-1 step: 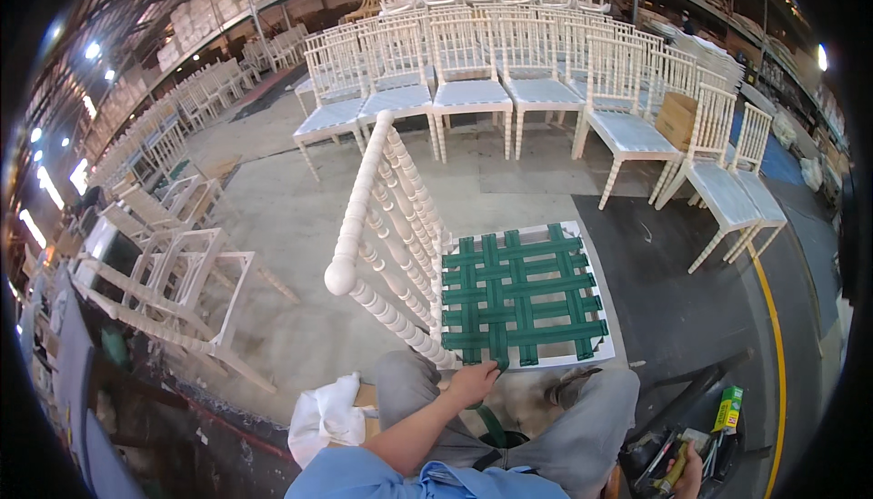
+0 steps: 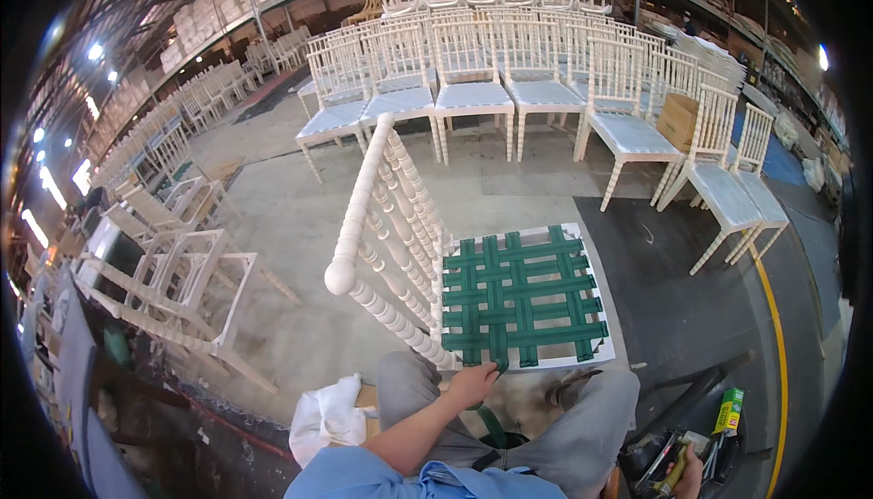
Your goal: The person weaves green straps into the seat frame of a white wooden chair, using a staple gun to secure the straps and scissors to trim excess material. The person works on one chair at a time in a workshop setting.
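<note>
In front of me is a white wooden chair [image 2: 356,235] with turned spindles, its back to the left. Green webbing straps [image 2: 496,314] are woven across its open seat frame in a spaced grid. My left hand [image 2: 473,384] pinches one webbing strap at the near edge of the seat, and the strap's loose tail [image 2: 492,426] hangs down between my knees. Low at the right, my right hand [image 2: 693,475] is closed around a tool with a yellowish handle [image 2: 676,472], held over a dark tool tray. The tool's kind is not clear, as my fingers cover part of it.
The dark tool tray [image 2: 643,455] holds several tools and a green-and-yellow box [image 2: 728,412]. A white cloth bag [image 2: 329,415] lies left of my knee. Unfinished chair frames [image 2: 218,292] stand at left. Rows of white chairs [image 2: 471,94] fill the back, one with a cardboard box [image 2: 677,121].
</note>
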Available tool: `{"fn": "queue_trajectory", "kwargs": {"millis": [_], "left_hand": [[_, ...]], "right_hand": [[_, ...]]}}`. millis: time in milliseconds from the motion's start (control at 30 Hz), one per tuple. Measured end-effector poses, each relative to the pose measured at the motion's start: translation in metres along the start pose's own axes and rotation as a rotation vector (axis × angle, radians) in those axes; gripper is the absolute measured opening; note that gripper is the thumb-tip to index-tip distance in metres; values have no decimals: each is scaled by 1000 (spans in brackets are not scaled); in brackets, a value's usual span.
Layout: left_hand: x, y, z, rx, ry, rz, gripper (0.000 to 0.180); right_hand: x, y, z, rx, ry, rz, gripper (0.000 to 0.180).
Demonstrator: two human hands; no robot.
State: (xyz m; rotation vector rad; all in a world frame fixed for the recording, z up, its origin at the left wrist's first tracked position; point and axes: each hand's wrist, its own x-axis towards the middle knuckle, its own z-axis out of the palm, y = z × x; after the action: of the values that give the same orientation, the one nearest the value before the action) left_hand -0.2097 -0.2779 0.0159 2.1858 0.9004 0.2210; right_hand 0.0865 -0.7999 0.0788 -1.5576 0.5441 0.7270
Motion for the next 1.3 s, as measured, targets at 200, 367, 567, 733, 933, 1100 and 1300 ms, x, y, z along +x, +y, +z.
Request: {"fn": "queue_trajectory", "kwargs": {"millis": [200, 367, 567, 733, 933, 1100, 1300], "left_hand": [[9, 7, -4, -37, 35, 49, 30], [-5, -13, -3, -67, 99, 17, 36], [9, -15, -1, -159, 17, 4, 36], [26, -18, -7, -221, -83, -8, 40], [61, -17, 18, -1165, -430, -279, 25], [49, -33, -24, -1354, -238, -422, 21], [50, -38, -26, -1470, -220, -397, 17]], "right_hand": [[9, 5, -26, -697, 426, -361, 62], [-23, 37, -52, -833, 643, -281, 39], [-46, 106, -86, -1237, 1002, -278, 75], [-55, 113, -112, -1264, 692, -192, 67], [-113, 92, -161, -242, 469, -385, 38], [-79, 52, -46, -364, 291, -579, 60], [-82, -38, 197, -1233, -245, -1223, 60]]}}
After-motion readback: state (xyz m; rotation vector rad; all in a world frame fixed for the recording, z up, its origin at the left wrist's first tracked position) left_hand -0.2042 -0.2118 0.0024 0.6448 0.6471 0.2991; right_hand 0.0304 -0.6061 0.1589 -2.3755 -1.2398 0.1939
